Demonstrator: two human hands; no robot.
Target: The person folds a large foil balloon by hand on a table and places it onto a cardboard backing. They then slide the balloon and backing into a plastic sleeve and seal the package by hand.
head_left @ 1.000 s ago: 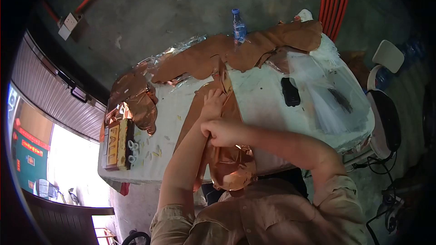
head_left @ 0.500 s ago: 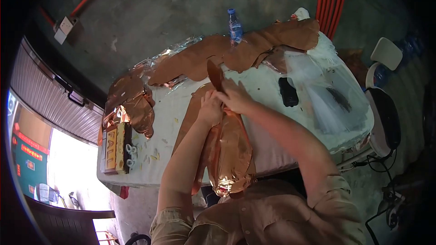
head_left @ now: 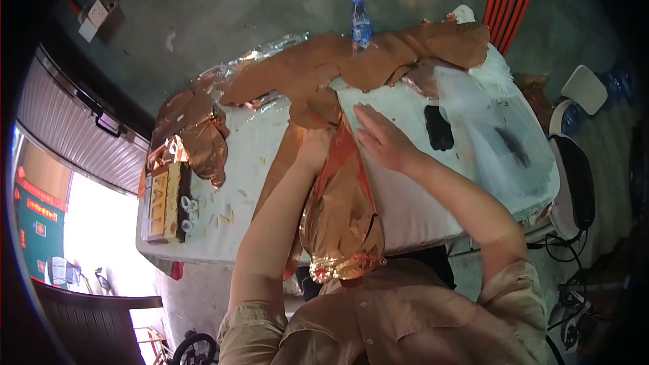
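The step in hand appears to be the gathering and folding of a copper-coloured foil piece (head_left: 341, 220) at its narrow part. The left hand (head_left: 316, 147) has its fingers curled and seems to pinch the foil there, although the fingertips are hidden. The right hand (head_left: 387, 140) has its fingers extended and is holding nothing; it is above the desk (head_left: 399, 209), just beside the foil's edge. In my judgement, the next move calls for a steady left hold, with the right hand free to press or fold the thin material gently, because it could crease or tear. From the left hand, the foil widens towards the person, its shiny, crumpled end near the shirt, while a rounded flap (head_left: 315, 108) is just beyond the fingers. Farther away lie other copper-coloured sheets (head_left: 291, 64).
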